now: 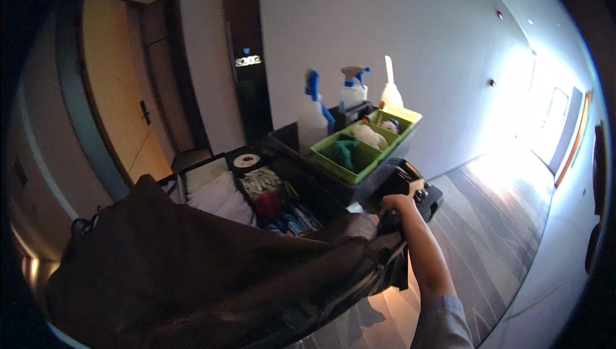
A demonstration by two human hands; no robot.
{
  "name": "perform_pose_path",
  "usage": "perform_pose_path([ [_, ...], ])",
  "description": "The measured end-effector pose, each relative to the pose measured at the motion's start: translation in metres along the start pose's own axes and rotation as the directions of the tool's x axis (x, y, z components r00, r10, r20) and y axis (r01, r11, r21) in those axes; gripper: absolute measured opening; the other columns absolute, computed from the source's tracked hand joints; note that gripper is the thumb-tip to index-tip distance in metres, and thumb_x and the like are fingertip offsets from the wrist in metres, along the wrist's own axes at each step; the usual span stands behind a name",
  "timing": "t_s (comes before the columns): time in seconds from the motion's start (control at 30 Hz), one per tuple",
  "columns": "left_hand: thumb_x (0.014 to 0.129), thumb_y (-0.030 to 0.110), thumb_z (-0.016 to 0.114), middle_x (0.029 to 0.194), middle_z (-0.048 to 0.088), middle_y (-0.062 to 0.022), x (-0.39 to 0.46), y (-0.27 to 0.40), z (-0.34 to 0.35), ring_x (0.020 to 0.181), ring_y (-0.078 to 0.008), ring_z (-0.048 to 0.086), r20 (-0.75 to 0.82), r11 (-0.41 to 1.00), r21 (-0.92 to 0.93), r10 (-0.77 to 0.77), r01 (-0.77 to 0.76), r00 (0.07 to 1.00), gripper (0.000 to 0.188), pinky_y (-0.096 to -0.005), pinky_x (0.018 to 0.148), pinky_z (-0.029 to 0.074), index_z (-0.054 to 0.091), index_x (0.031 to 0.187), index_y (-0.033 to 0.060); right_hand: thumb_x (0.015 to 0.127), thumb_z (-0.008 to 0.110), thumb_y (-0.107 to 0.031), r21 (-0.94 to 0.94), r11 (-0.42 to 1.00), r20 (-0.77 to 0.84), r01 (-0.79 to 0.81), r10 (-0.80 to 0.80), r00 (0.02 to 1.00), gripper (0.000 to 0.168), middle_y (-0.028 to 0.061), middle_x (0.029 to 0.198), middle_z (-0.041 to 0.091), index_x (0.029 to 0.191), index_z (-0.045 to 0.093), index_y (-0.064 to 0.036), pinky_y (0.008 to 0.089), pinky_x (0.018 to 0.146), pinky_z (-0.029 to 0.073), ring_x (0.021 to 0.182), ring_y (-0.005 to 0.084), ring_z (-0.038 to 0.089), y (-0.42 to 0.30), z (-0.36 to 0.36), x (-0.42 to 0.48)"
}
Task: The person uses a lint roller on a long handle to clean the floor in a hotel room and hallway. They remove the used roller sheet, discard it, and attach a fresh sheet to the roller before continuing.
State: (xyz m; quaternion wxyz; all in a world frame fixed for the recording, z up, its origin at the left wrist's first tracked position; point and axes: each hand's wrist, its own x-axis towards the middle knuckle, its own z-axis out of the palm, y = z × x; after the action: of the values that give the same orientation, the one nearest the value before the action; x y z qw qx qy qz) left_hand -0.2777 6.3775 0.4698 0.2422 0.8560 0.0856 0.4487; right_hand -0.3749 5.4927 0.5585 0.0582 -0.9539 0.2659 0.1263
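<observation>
My right hand [399, 202] reaches to the near right corner of a housekeeping cart, at a black holder [430, 200] fixed to its end. The fingers are partly hidden in dark shadow, and whether they grip anything is unclear. A small cream-coloured piece [416, 186] shows just above the knuckles. My left hand is out of view. A dark brown cloth cover [192, 262] drapes over the cart's near side. Behind the cover, the open top tray holds folded white cloths [222, 199], small packets [260, 181] and a round white item with a dark centre [247, 160].
A green divided caddy [337, 172] on the cart holds a green cloth [347, 151] and a white wad [369, 136]. Behind it stand spray bottles [313, 118] and a white-handled brush [390, 89]. A wooden door [115, 84] is at left; patterned carpet [491, 209] runs down the bright corridor.
</observation>
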Motion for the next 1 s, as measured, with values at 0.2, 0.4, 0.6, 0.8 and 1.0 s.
perform_pose_path([
  [0.2, 0.099, 0.019, 0.029, 0.148, 0.018, -0.0171, -0.024, -0.028, 0.007, 0.136, -0.0293, 0.022, 0.24, 0.796, -0.07, -0.571, 0.601, 0.785, 0.053, -0.0388, 0.11, 0.02, 0.007, 0.146, 0.007, 0.078, 0.058, -0.035, 0.059, 0.986, -0.424, -0.158, 0.168, 0.89, 0.028, 0.0149, 0.087, 0.067, 0.082, 0.068, -0.009, 0.0429, 0.073, 0.049, 0.085, 0.0331, 0.063, -0.015, -0.022, -0.042],
  [0.4, 0.095, 0.024, 0.044, 0.147, 0.016, -0.0252, -0.029, -0.017, 0.016, 0.137, -0.0337, 0.016, 0.081, 0.941, -0.043, -0.332, 0.336, 0.94, 0.063, -0.0393, 0.11, 0.015, 0.014, 0.141, -0.0067, 0.082, 0.054, -0.04, -0.207, 0.975, 0.035, 0.074, -0.069, 0.997, 0.036, 0.0155, 0.074, 0.064, 0.079, 0.065, -0.005, 0.0423, 0.062, 0.048, 0.072, 0.0295, 0.062, 0.01, 0.006, 0.002],
  [0.6, 0.083, 0.012, 0.054, 0.137, 0.017, -0.0206, -0.015, 0.043, -0.007, 0.128, -0.0308, 0.015, 0.155, 0.837, -0.27, -0.451, 0.476, 0.879, 0.061, -0.0391, 0.105, 0.012, 0.02, 0.13, -0.0054, 0.085, 0.051, -0.035, -0.138, 0.983, -0.223, 0.121, -0.15, 0.963, 0.033, 0.0132, 0.071, 0.059, 0.079, 0.063, -0.004, 0.0404, 0.06, 0.047, 0.067, 0.0259, 0.056, -0.047, 0.007, -0.005],
  [0.8, 0.065, 0.01, 0.07, 0.088, 0.053, -0.0169, 0.012, 0.124, -0.015, 0.088, -0.0361, 0.047, 0.003, 0.932, -0.359, -0.042, 0.04, 0.999, 0.023, -0.0442, 0.077, 0.038, 0.056, 0.083, 0.003, 0.088, 0.048, -0.03, 0.115, 0.893, -0.651, 0.435, -0.263, 0.712, 0.031, 0.011, 0.068, 0.054, 0.079, 0.06, -0.003, 0.0385, 0.058, 0.045, 0.062, 0.0223, 0.05, -0.186, -0.01, -0.095],
  [1.0, 0.074, 0.013, 0.069, 0.123, 0.043, -0.017, 0.023, 0.081, -0.076, 0.116, -0.0341, 0.041, 0.129, 0.624, -0.766, 0.385, -0.155, 0.914, 0.047, -0.0426, 0.098, 0.035, 0.05, 0.116, 0.0031, 0.091, 0.045, -0.025, 0.161, 0.607, -0.936, 0.778, -0.157, 0.316, 0.029, 0.0087, 0.064, 0.049, 0.079, 0.057, -0.002, 0.0367, 0.055, 0.044, 0.057, 0.0187, 0.044, -0.334, 0.018, -0.244],
])
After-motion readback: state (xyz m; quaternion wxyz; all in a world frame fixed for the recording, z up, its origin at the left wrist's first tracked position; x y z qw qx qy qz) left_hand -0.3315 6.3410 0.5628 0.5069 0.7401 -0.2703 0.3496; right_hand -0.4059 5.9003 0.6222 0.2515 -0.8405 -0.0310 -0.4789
